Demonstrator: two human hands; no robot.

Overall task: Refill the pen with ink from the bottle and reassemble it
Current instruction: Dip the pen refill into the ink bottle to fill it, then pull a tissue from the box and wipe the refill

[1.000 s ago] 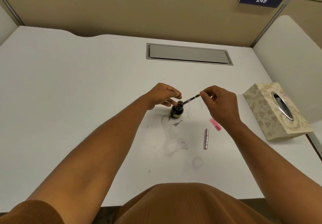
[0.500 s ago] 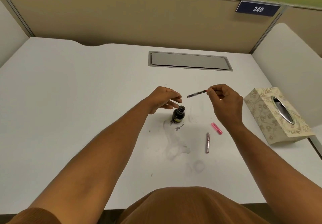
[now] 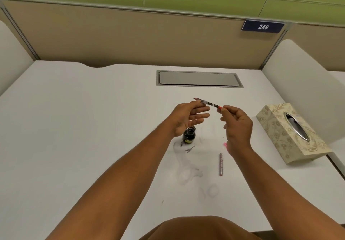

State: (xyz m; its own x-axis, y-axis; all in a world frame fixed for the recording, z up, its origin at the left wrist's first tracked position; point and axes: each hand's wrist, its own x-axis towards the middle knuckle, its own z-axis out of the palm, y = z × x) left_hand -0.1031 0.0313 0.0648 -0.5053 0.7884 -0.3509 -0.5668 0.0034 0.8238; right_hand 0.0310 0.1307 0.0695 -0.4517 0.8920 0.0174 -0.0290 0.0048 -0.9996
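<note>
While both forearms reach out over the bench (image 3: 74, 127), the right hand (image 3: 238, 126) pinches the red rear end of the pen (image 3: 207, 103) above the bottle (image 3: 189, 135), holding it nearly level. The left hand (image 3: 186, 117) is released, palm turned inward, its straight fingers (image 3: 200, 115) touching the pen's front part. The open bottle stands just below the left palm. Right of the bottle lie a silver barrel (image 3: 221, 164) and a pink cap (image 3: 225, 144), half hidden by the right wrist. Further right sits a tissue box (image 3: 291, 133) near the bench edge.

Ink bottle (image 3: 189, 135) left of pen barrel (image 3: 221, 164); tissue box (image 3: 291, 133) far right on desk (image 3: 74, 127)
</note>
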